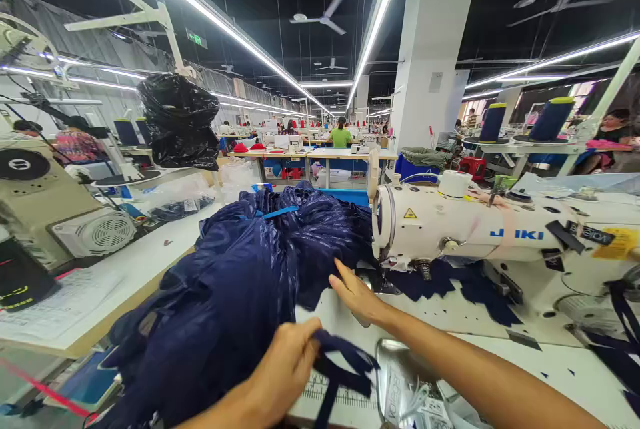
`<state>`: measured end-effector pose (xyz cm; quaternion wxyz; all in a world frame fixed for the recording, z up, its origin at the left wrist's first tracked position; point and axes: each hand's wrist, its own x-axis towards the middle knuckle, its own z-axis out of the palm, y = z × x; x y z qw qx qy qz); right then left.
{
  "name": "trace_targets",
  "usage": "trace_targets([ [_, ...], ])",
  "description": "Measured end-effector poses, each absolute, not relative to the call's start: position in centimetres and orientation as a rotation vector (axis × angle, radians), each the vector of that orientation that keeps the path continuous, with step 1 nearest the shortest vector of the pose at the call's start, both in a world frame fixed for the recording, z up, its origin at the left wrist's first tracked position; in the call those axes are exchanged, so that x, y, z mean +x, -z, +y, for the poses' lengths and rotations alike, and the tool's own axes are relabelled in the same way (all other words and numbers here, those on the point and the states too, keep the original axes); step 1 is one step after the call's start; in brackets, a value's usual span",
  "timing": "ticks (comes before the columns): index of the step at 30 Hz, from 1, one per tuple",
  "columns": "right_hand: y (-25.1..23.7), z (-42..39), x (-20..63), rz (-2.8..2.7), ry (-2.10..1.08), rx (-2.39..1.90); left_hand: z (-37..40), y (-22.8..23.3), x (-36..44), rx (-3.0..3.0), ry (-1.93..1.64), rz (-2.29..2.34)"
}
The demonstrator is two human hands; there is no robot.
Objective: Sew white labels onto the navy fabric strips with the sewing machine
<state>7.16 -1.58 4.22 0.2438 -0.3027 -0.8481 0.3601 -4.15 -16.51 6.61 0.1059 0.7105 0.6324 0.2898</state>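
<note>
A large pile of shiny navy fabric (240, 282) lies across the sewing table, left of a white Juki sewing machine (480, 232). My left hand (287, 366) is closed on a narrow navy strip (345, 366) near the table's front edge. My right hand (357, 296) reaches forward, fingers flat, touching the navy fabric just beside the machine's needle area (387, 269). Dark fabric pieces (450, 289) lie under the machine arm.
A beige machine (50, 209) sits on the left table beside a black plastic bag (180, 119). Blue thread cones (550, 119) stand at right. Other workers sit at distant tables. A white pillar (430, 49) rises behind the machine.
</note>
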Motion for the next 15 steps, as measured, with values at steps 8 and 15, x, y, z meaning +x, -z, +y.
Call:
trace_targets([
  [8,-4.8,2.5,4.4,-2.174,-1.016,-0.783,-15.2,-3.9,0.8,1.489,-0.97,1.366],
  [15,-6.7,4.3,5.4,-2.144,-1.059,-0.95,-6.3,-4.4,0.4,1.491,-1.041,1.242],
])
